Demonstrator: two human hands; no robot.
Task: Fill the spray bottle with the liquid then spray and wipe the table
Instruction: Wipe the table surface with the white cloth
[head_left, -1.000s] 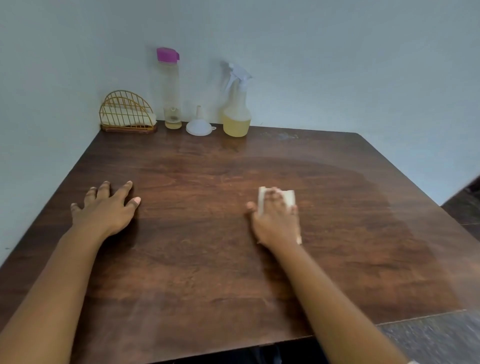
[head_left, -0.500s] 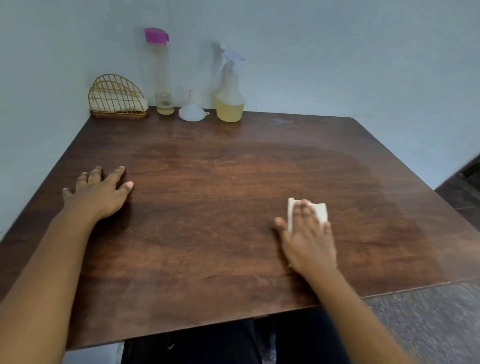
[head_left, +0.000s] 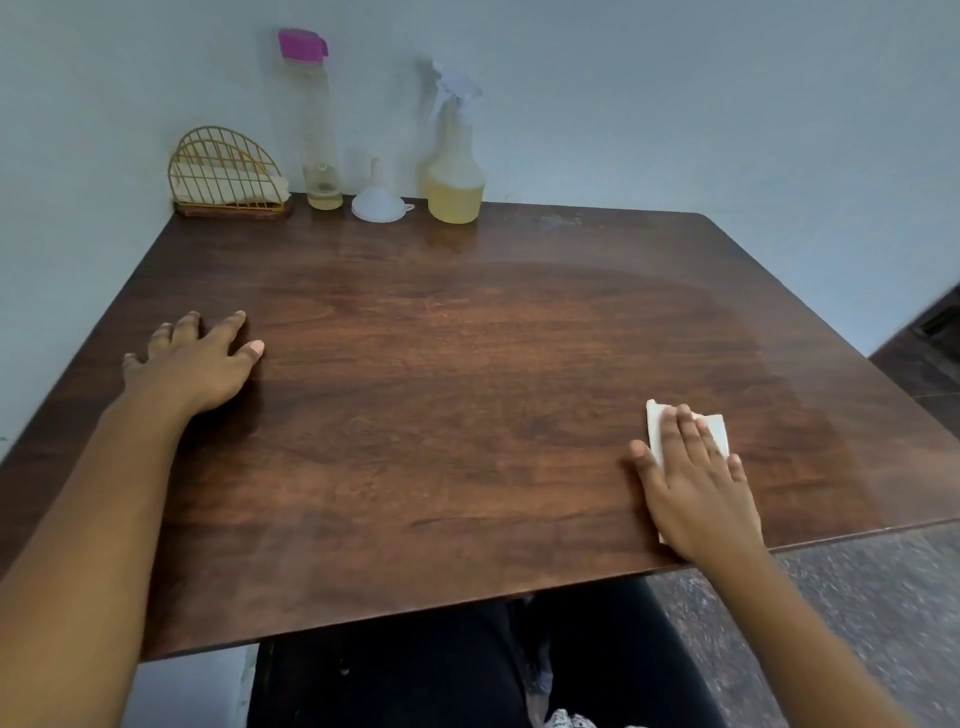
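My right hand (head_left: 696, 483) lies flat on a folded white cloth (head_left: 655, 423), pressing it onto the dark wooden table (head_left: 467, 389) near the front right edge. My left hand (head_left: 195, 361) rests palm down on the table's left side, fingers spread, holding nothing. The clear spray bottle (head_left: 454, 161) with yellowish liquid in its lower part stands upright at the back by the wall. To its left sits a white funnel (head_left: 378, 202), upside down. A tall clear bottle (head_left: 316, 119) with a pink cap, nearly drained, stands beside it.
A gold wire napkin holder (head_left: 226, 174) with folded cloths stands in the back left corner. Walls close the table at the back and left. A dark speckled floor (head_left: 857, 597) lies to the right, and my dark-trousered legs (head_left: 467, 675) show under the front edge.
My right hand has slid the white cloth rightwards and towards the front edge. My left hand has stayed in place on the table.
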